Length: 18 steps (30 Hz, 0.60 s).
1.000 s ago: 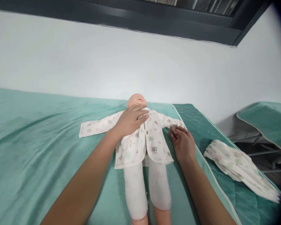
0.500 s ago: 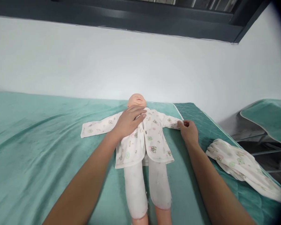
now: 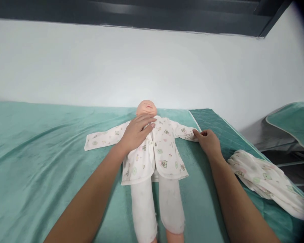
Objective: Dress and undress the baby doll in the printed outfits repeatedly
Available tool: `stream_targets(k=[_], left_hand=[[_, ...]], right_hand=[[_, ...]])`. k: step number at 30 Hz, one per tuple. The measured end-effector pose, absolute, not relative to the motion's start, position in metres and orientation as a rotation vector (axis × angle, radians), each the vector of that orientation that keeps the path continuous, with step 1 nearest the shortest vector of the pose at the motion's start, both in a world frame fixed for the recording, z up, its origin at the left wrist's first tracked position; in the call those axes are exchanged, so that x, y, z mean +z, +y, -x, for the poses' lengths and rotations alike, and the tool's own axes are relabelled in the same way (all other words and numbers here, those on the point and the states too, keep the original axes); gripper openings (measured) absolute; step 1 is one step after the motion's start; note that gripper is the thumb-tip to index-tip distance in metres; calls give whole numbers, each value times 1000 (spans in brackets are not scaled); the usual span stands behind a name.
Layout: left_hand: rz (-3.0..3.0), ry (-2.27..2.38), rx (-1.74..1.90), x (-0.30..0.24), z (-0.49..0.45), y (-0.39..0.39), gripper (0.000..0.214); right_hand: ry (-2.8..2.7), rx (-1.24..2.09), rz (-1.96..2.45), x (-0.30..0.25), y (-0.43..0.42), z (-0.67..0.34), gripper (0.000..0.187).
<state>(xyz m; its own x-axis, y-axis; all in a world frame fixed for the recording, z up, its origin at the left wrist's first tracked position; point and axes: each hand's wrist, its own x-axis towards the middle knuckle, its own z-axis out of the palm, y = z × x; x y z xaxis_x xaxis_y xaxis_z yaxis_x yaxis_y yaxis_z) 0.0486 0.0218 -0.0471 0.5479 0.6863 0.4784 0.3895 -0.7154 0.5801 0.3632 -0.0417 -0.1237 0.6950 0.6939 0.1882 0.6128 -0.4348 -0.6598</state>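
Note:
A baby doll lies on its back, head toward the wall, its legs in white coverings. It wears a white printed baby jacket with both sleeves spread sideways. My left hand rests flat on the jacket's chest below the doll's chin, fingers extended. With thumb and fingers pinched, my right hand holds the cuff of the sleeve on the right. The other sleeve lies stretched out on the left, untouched.
A green sheet covers the surface, with a darker quilted green mat at the right. Crumpled printed baby clothing lies on that mat. The white wall stands behind, under a dark window frame. Another green-covered surface is farther right.
My right hand has shifted slightly to the right at the sleeve's cuff. My left hand stays on the doll's chest. The camera view has moved a little.

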Motion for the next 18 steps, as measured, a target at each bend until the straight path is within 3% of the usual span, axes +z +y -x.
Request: stream_targets(k=[5,13,18], left_hand=[[-2370,891,981,-47,-48,22,35],[-2366,893,994,-48,-49,22,34],[-2359,862,1015,-49,-48,23,34]], right_hand=[[-1100,195,2089,-129,-42,-368,38],[-882,-32,1850,-138,-25,-376,25],[-646,133,1510,-145,-10,-386,32]])
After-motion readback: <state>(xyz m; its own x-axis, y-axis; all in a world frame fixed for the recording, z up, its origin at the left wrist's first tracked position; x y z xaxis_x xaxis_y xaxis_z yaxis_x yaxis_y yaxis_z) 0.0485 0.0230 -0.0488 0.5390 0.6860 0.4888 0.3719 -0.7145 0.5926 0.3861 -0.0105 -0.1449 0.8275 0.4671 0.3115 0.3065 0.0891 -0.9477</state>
